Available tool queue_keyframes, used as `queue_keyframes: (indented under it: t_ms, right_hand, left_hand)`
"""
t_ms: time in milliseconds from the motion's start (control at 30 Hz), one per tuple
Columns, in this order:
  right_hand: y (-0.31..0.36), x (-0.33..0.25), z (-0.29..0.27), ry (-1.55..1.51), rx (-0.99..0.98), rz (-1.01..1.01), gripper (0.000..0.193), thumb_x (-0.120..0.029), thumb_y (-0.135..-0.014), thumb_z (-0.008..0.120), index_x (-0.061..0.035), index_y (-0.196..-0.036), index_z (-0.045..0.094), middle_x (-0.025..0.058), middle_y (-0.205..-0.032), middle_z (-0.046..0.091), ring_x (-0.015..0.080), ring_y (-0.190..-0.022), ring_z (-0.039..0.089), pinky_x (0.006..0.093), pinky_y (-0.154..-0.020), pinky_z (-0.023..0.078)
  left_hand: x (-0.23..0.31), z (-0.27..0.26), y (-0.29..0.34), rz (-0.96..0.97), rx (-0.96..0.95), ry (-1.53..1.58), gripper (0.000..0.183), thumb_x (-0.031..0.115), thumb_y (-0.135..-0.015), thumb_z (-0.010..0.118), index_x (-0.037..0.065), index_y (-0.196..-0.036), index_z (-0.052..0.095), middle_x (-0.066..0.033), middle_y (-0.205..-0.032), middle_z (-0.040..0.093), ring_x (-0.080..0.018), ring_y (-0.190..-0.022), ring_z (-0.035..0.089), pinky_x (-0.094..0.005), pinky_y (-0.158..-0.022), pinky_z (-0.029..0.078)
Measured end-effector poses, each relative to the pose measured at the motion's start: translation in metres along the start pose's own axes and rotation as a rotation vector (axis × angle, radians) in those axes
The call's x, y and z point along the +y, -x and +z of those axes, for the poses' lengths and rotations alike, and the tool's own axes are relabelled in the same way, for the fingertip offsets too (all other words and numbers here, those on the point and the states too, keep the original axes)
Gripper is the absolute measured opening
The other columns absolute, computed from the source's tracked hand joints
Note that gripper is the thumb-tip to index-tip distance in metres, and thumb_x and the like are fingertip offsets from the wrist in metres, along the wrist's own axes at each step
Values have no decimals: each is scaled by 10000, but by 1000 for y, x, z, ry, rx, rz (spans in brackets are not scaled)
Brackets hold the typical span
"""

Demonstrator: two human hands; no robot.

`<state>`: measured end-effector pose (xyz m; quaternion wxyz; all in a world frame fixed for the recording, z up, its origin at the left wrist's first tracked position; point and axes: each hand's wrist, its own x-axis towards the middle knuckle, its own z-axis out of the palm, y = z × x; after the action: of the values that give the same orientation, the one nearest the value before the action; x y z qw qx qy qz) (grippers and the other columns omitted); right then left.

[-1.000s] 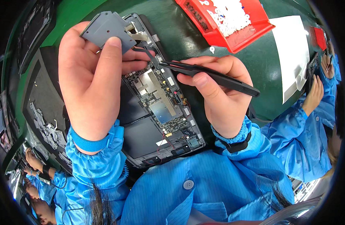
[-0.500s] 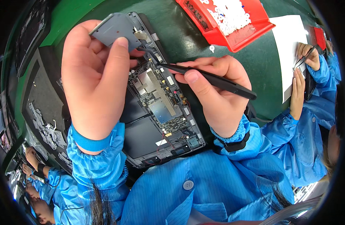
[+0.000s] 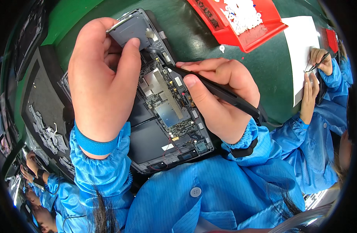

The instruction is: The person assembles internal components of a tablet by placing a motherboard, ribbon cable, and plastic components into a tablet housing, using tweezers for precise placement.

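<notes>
An opened tablet-like device (image 3: 145,141) lies on the green table, its circuit board (image 3: 168,105) and dark flat battery area exposed. At its far end my left hand (image 3: 103,77) pinches a grey flat panel (image 3: 131,31) between thumb and fingers. A small flat cable tab (image 3: 149,34) shows at the panel's right side. My right hand (image 3: 225,93) holds black tweezers (image 3: 217,90) like a pen. Their tips reach the upper end of the board, by a dark ribbon cable (image 3: 153,50). Whether the tips grip anything is too small to tell.
A red bin (image 3: 260,37) of small white parts stands beyond my right hand, with one white piece (image 3: 222,49) beside it. White paper (image 3: 300,46) lies at the right, near a co-worker's hands (image 3: 318,62) with tweezers. Left is a dark tray (image 3: 46,93) holding grey parts.
My left hand has shifted slightly right and lowered the grey panel toward the device's far end. The tweezers stay near the same spot on the board, their handle tilted a little more steeply.
</notes>
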<state>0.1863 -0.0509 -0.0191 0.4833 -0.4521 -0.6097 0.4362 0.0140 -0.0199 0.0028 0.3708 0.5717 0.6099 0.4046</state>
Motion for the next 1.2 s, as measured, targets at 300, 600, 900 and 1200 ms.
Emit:
queue_keyframes:
  t_ms: [300, 600, 900, 1200]
  right_hand:
    - [-1, 9, 11, -55, 187, -59, 186, 72, -689, 709, 8, -704, 535, 122, -722, 594, 227, -736, 669, 284, -602, 509]
    - [0, 11, 10, -23, 183, -113, 207, 82, -677, 707, 7, -706, 517, 121, -705, 582, 238, -732, 668, 287, -589, 508]
    - [0, 16, 8, 41, 132, -237, 237, 109, -644, 707, 7, -729, 510, 113, -694, 565, 263, -732, 660, 319, -611, 527]
    - [0, 18, 14, 193, 141, -407, 249, 107, -579, 720, 15, -725, 540, 130, -744, 590, 273, -698, 645, 350, -651, 572]
  left_hand:
    - [0, 0, 0, -4, -5, -22, 216, -4, -870, 563, -32, -1075, 501, -53, -934, 604, -70, -850, 555, -185, -732, 440]
    - [4, 1, 0, -26, -16, -17, 197, -5, -871, 561, -31, -1058, 505, -49, -924, 602, -67, -845, 553, -184, -737, 439]
    - [2, 3, -2, -9, -18, -54, 186, -13, -877, 546, -32, -1056, 499, -50, -932, 598, -66, -855, 550, -190, -750, 441]
    - [2, 3, -4, -19, -44, -97, 186, -23, -881, 530, -34, -1062, 489, -54, -936, 596, -68, -856, 550, -193, -755, 443]
